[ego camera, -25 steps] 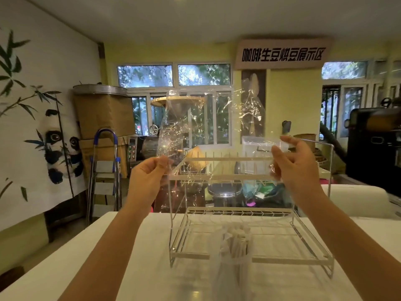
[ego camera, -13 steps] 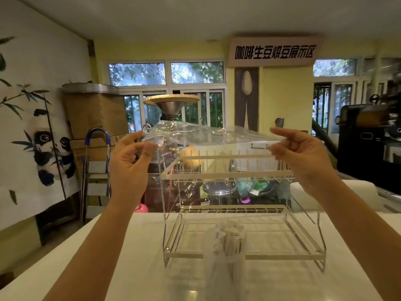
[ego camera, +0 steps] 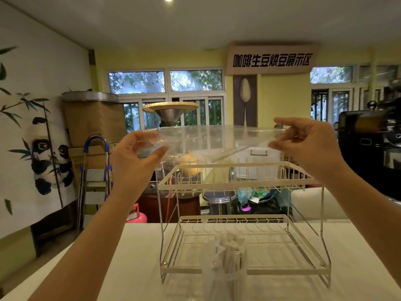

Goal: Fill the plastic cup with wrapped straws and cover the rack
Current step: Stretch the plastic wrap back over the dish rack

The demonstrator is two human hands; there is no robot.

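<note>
Left hand (ego camera: pixel 134 157) and right hand (ego camera: pixel 308 146) each pinched an end of the clear film (ego camera: pixel 217 137), held flat just above the rack (ego camera: pixel 238 183). Rack stood mid-table (ego camera: pixel 108 268). Cup (ego camera: pixel 223 276) of straws (ego camera: pixel 227 242) stood at the rack's near edge.

Cup of straws (ego camera: pixel 225 255) before rack (ego camera: pixel 240 216) on table (ego camera: pixel 130 268); film (ego camera: pixel 217 137) above rack
</note>
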